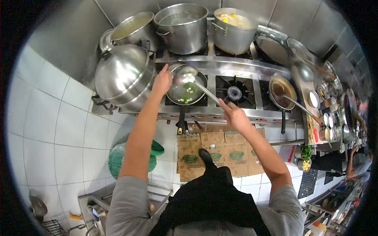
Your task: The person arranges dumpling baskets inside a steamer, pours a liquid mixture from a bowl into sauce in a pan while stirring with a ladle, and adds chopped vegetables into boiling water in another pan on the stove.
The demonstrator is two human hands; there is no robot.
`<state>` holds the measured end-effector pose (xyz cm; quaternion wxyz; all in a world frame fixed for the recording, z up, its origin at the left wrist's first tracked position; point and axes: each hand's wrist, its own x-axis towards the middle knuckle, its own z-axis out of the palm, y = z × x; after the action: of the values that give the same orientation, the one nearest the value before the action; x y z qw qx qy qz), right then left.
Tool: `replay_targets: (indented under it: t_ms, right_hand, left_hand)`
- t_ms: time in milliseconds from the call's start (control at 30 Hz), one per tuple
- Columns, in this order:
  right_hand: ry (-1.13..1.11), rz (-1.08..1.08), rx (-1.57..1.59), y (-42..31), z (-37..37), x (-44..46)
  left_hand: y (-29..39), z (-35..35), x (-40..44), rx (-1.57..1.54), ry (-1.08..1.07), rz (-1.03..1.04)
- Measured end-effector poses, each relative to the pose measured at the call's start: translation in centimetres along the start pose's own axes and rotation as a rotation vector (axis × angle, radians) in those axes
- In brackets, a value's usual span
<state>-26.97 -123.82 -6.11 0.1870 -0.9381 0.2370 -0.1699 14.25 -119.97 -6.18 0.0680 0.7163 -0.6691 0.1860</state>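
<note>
A frying pan (186, 100) with chopped green and white pieces in it sits on the front of the stove, its black handle toward me. My right hand (237, 118) is closed round the long handle of a metal ladle (186, 74), whose bowl is over the far part of the pan. My left hand (162, 80) is at the pan's left side, beside the large domed steamer; its fingers point up and away, and whether it touches or holds anything is unclear.
Three large pots (181, 37) stand along the back. On the left is a domed steamer (123, 72). To the right are a bare burner (234, 93), a pan of brown sauce (280, 88) and small containers. Cardboard (236, 155) covers the floor. A co-worker (360, 165) is at far right.
</note>
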Motion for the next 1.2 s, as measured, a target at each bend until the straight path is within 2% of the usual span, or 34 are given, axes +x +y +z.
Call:
replay_targets:
  t_ms: [67,133,233,267,333,433,467,500,533,633,700,733,767,800,833,867,900,933,967,1000,1067,1100,1133,1167,1200]
  right_hand:
    - [0.019,-0.003,-0.025,0.9,3.1,1.7]
    - [0.006,0.020,-0.019,0.9,4.8,2.1]
    - [-0.062,0.004,-0.093,1.6,3.9,1.3]
    - [-0.105,0.042,-0.081,1.5,3.9,0.8]
    - [-0.039,0.017,-0.056,1.4,4.8,0.5]
    - [-0.020,-0.007,-0.068,1.8,6.4,1.7]
    - [0.003,-0.025,-0.075,1.9,7.1,1.9]
    - [0.030,-0.051,-0.081,1.7,7.3,2.5]
    - [-0.043,-0.020,-0.074,1.6,6.2,2.3]
    - [-0.109,0.032,-0.110,1.2,4.2,0.7]
    - [-0.027,0.056,-0.080,0.6,3.6,0.1]
    - [0.050,0.033,0.055,-0.3,2.9,0.0]
    - [0.105,-0.038,0.146,-0.7,2.6,0.2]
    - [0.005,0.190,0.376,-1.7,2.4,-0.3]
    - [-0.071,0.407,0.656,-2.6,2.6,-0.7]
    - [-0.032,0.529,1.224,-2.9,3.6,-2.2]
    - [0.055,0.764,1.232,-7.8,2.2,-2.2]
    - [-0.062,0.681,1.366,-5.3,4.2,-3.7]
    - [-0.199,0.662,1.452,-7.7,3.5,-5.8]
    - [-0.252,0.715,1.501,-8.1,4.8,-7.4]
    - [-0.548,0.812,1.617,-6.4,8.3,-11.3]
    - [-0.707,0.782,1.525,-11.0,7.5,-12.5]
    - [-0.846,0.749,1.428,-15.5,6.5,-13.7]
    - [-0.793,1.123,1.273,-15.7,8.9,-14.1]
    - [-0.862,0.987,1.018,-14.1,13.1,-14.7]
  left_hand:
    - [1.7,-0.3,1.5,-0.373,0.018,-0.256]
    - [1.0,1.6,2.2,-0.232,0.032,-0.034]
    - [-3.1,7.3,1.4,-0.217,-0.036,-0.171]
    - [-2.3,5.1,0.7,-0.243,-0.018,-0.224]
    - [-0.6,1.6,0.0,-0.297,-0.006,-0.298]
    - [0.7,0.1,1.0,-0.335,-0.037,-0.187]
    - [-0.6,1.5,1.2,-0.258,-0.027,0.006]
    - [-2.1,3.6,1.0,-0.211,0.043,-0.023]
    - [-4.0,5.7,0.3,-0.159,0.112,-0.058]
    - [-5.3,1.5,-1.3,-0.179,0.218,-0.172]
    - [-4.7,-2.0,-2.5,-0.285,0.264,-0.297]
    - [-4.8,-3.0,-3.8,-0.330,0.328,-0.284]
    - [-5.3,-2.3,-4.5,-0.430,0.370,-0.449]
    - [-6.9,-1.4,-6.2,-0.180,0.441,-0.304]
    - [-6.1,-3.1,-8.3,-0.466,0.365,-0.679]
    - [-5.2,-6.5,-12.1,-0.804,0.397,-0.836]
    - [-5.2,-4.5,-16.5,-0.905,0.581,-1.072]
    - [-3.7,-9.1,-21.6,-0.962,0.709,-0.993]
    - [-2.8,-11.9,-27.6,-0.873,0.644,-1.059]
    - [-0.5,-16.9,-33.6,-1.177,0.736,-1.200]
    - [3.2,-23.2,-47.6,-1.035,0.755,-1.384]
    - [5.5,-24.2,-55.2,-0.893,0.780,-1.471]
    - [8.0,-25.5,-63.0,-0.694,0.864,-1.430]
    - [10.8,-27.1,-70.3,-0.621,0.855,-1.647]
    - [13.6,-28.6,-77.7,-0.566,0.845,-1.860]
